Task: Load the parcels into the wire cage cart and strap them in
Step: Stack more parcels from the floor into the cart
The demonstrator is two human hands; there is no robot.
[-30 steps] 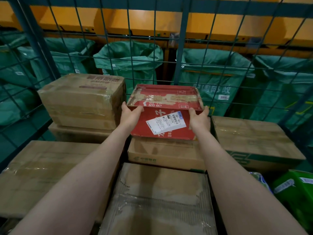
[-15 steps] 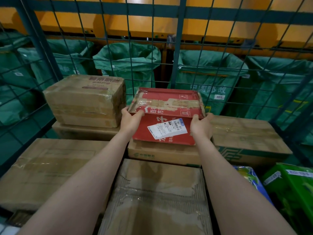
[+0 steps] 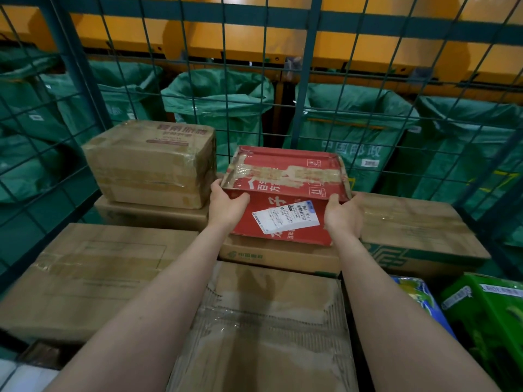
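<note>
Holding the red parcel point(image 3: 283, 176) by its side edges, left hand point(image 3: 226, 206) and right hand point(image 3: 343, 216) fingers point(image 3: 216, 185) curled round it, tilted over the brown carton point(image 3: 277, 254) near the cart's back mesh point(image 3: 304, 94): lower flat, slide flush beside the taped carton point(image 3: 150, 162).

parcel depot: green mail sacks point(image 3: 218, 103), wire cage point(image 3: 305, 80)

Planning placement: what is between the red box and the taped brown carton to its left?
In the head view, only the left hand, holding the left edge of the red box; otherwise a narrow bare gap beside the taped brown carton.
</note>
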